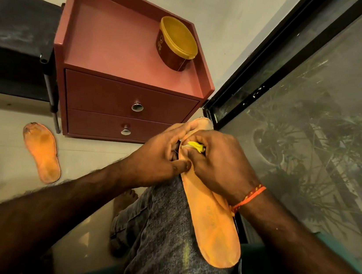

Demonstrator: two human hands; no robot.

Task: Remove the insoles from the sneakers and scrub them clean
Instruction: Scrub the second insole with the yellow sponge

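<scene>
Lying along the person's thigh, an orange insole (211, 212) is being scrubbed: the left hand (161, 157) is pinching its toe-end edge while the right hand (215, 162) is gripping a yellow scrubber (195, 146) against it. Next, probably, strokes toward the heel, then the second insole (43, 153) lying on the floor.

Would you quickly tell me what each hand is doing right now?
Left hand: grips the orange insole lying on the knee.
Right hand: fingers curled round a small yellow scrubber, pressing it on that insole.
</scene>
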